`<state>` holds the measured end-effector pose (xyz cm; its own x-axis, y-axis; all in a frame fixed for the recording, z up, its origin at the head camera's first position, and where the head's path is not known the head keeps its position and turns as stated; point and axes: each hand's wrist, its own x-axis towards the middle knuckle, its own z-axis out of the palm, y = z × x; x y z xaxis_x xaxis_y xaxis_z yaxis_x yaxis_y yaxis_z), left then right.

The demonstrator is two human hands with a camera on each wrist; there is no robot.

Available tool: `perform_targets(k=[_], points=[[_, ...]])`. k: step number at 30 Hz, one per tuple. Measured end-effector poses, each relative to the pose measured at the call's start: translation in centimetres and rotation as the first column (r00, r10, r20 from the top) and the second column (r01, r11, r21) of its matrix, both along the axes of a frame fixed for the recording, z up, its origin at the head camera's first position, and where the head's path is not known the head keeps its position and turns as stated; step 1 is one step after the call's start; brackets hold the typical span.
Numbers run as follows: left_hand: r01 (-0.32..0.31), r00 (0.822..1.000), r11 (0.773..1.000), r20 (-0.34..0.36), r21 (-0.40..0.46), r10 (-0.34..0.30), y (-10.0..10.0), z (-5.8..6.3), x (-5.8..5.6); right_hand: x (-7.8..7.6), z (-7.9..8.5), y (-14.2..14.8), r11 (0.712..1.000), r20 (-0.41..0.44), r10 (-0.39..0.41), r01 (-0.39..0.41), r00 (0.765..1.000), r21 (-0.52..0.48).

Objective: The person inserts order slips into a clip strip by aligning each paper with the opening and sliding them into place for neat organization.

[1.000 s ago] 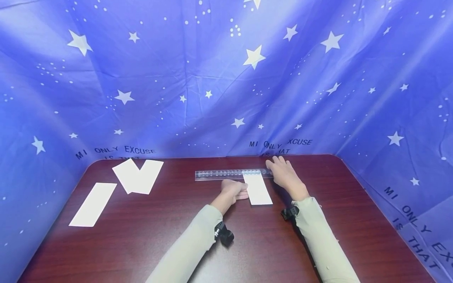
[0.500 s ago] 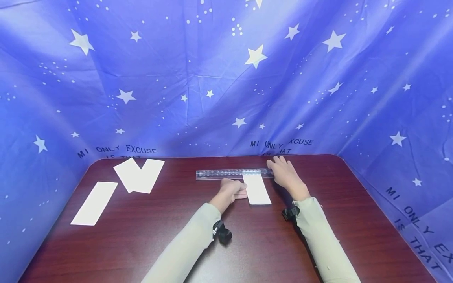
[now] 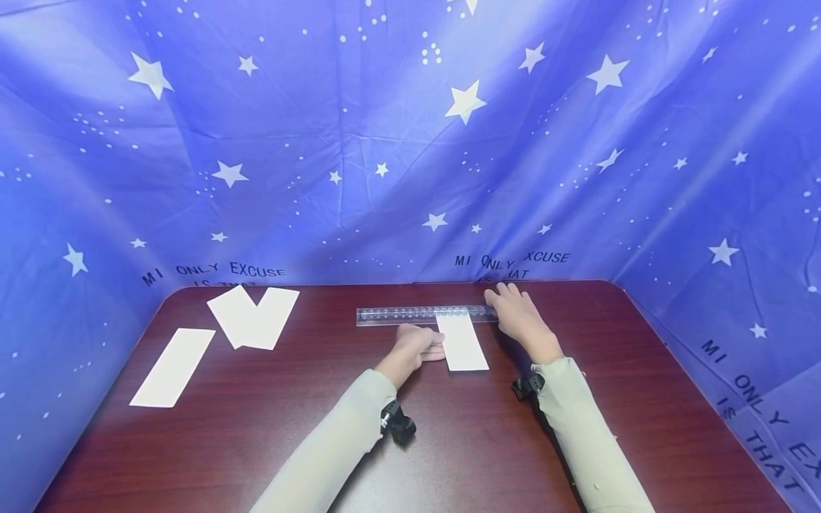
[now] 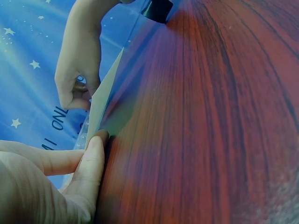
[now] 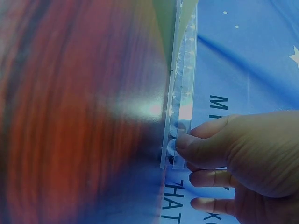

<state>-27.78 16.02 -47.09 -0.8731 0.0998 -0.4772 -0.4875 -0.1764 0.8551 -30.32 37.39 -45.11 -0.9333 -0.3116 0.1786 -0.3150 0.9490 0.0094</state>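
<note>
My left hand (image 3: 415, 347) pinches the left edge of a white card (image 3: 465, 343) between thumb and fingers, as the left wrist view shows close up. The card's far edge overlaps a long clear plastic strip (image 3: 394, 315) with a row of round, shiny discs along it. At the strip's right end my right hand (image 3: 518, 318) grips it. In the right wrist view, the thumb (image 5: 189, 143) presses on the strip (image 5: 180, 100) and the index finger sits behind it. The remaining fingers there are loosely bent. In the left wrist view the card (image 4: 103, 100) rises at a slant above the table.
Two overlapping white cards (image 3: 256, 320) lie at the back left of the dark red wooden table (image 3: 256, 442). One more white card (image 3: 173, 368) lies nearer, at the left. A blue star-patterned cloth (image 3: 359, 142) hangs behind and beside the table.
My left hand and the white card have slid slightly left along the clear strip. The right hand keeps its grip on the strip's right end.
</note>
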Motion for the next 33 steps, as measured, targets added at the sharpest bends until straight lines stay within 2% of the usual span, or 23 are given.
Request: perform_targets(k=[15, 33], points=[[-0.012, 1.000, 1.000, -0.017, -0.004, 0.012, -0.3, -0.2, 0.0, -0.1, 0.0, -0.1, 1.000, 0.006, -0.012, 0.012, 1.000, 0.004], [0.053, 0.999, 0.998, -0.004, -0.034, -0.053, -1.5, -0.1, -0.7, -0.1, 0.0, -0.1, 1.000, 0.022, -0.022, 0.022, 1.000, 0.000]])
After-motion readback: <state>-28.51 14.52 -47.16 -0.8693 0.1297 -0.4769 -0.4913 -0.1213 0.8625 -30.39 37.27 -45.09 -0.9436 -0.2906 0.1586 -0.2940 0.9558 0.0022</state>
